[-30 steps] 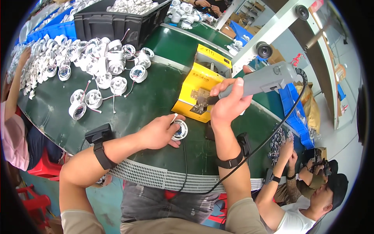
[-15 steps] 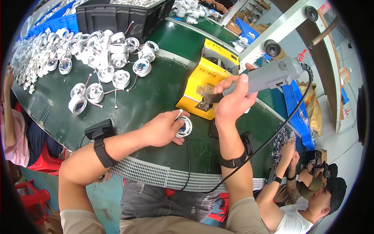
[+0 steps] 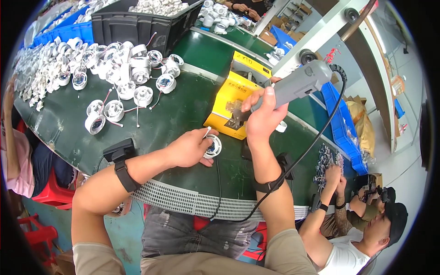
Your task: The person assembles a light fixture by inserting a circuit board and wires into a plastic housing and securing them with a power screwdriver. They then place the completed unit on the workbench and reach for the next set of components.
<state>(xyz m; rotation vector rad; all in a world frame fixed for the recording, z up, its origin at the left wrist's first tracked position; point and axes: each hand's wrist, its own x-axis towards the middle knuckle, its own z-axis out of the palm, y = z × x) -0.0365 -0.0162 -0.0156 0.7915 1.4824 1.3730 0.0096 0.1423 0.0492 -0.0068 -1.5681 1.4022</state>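
Note:
My left hand is closed on the rim of a small round white housing with a blue circuit board inside; a short wire with a white plug stands up by the fingertips. My right hand grips a grey corded electric screwdriver, held slanting with its cable end up and to the right. Its front end reaches down to the metal front of a yellow screw feeder; the bit's tip cannot be made out there. Each wrist wears a black strap with a small device.
Many white housings with wires lie heaped at the far left, beside smaller white parts. Behind them stands a black crate. The screwdriver's black cable loops past my right forearm. A co-worker handles small parts at right, near a blue tray.
The screwdriver and my right hand have shifted slightly left in the picture, with the view itself moving a little. My left hand still holds the housing.

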